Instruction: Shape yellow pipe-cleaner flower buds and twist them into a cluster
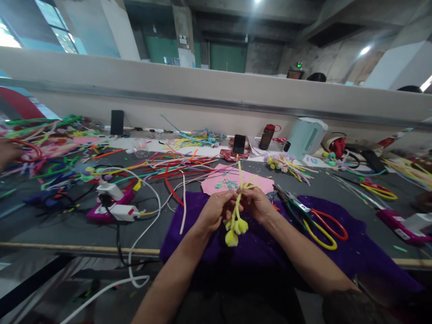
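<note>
Both of my hands meet over a purple cloth (337,252) at the table's near edge. My left hand (216,209) and my right hand (257,203) pinch a bunch of yellow pipe cleaners (238,198) between them. Yellow bud-like ends (235,228) hang down below my fingers, and the stems stick up above them. A pink sheet (216,182) with small teal bits lies just beyond my hands.
Pliers and red and yellow-handled scissors (320,225) lie right of my hands. Loose coloured pipe cleaners (168,164) spread across the table, with a white charger and cables (118,204) at left. A phone (239,144), a bottle (267,136) and a kettle (306,137) stand at the back. Another person's hand (8,153) shows at far left.
</note>
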Demonstrator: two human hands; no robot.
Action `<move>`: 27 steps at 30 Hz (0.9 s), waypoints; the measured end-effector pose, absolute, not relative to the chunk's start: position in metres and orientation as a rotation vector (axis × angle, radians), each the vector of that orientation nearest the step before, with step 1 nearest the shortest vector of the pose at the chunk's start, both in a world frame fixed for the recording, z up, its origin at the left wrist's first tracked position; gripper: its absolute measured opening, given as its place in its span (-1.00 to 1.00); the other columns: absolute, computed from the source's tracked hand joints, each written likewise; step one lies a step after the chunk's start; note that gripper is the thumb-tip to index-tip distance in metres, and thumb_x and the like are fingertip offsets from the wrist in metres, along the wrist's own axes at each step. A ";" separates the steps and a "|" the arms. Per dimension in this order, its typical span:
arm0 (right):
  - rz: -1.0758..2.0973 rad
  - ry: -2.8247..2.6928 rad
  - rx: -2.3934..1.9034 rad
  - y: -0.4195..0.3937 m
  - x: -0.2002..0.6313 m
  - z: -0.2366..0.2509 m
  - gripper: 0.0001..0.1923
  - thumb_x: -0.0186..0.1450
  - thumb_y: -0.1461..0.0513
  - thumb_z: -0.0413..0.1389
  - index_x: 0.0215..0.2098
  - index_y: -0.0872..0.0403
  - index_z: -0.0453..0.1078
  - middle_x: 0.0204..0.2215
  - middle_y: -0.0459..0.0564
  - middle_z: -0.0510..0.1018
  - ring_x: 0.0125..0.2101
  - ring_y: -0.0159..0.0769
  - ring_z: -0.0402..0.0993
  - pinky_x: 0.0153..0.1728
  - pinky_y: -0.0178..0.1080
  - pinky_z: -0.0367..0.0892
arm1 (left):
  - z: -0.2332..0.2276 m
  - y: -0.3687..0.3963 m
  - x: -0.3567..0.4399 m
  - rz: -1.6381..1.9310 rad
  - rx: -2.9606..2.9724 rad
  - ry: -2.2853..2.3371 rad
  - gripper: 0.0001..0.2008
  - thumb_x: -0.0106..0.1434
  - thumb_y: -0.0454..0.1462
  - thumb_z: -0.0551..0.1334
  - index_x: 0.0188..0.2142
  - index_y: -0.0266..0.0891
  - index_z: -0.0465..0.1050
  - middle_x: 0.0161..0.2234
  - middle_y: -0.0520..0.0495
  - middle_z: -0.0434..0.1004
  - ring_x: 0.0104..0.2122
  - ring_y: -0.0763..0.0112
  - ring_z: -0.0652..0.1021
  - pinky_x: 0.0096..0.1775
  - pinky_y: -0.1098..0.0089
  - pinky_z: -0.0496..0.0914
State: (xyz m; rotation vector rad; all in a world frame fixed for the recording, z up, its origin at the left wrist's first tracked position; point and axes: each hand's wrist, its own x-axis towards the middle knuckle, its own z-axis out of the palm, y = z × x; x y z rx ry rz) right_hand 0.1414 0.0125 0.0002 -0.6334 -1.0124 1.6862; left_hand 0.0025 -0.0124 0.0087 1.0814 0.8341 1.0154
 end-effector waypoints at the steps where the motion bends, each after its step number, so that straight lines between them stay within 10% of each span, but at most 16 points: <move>1: 1.704 -1.025 -0.627 0.013 0.143 0.000 -0.80 -0.01 0.21 0.24 -0.59 0.13 0.32 -0.73 -0.18 0.28 -0.72 -0.54 0.11 -0.72 -0.43 -0.01 | 0.009 -0.011 0.001 0.973 1.038 0.799 -0.61 0.11 -0.01 0.13 -0.44 -0.36 0.42 -0.60 -0.09 0.49 -0.77 0.61 0.30 -0.73 0.57 0.09; 27: 1.505 -1.214 -0.709 0.008 0.142 0.000 -0.77 0.04 0.17 0.22 -0.55 0.14 0.31 -0.73 -0.22 0.26 -0.74 -0.56 0.08 -0.72 -0.42 -0.07 | 0.005 -0.010 0.001 1.063 1.066 0.832 -0.71 -0.02 -0.13 0.31 -0.56 -0.33 0.35 -0.64 -0.01 0.44 -0.74 0.67 0.24 -0.68 0.58 0.05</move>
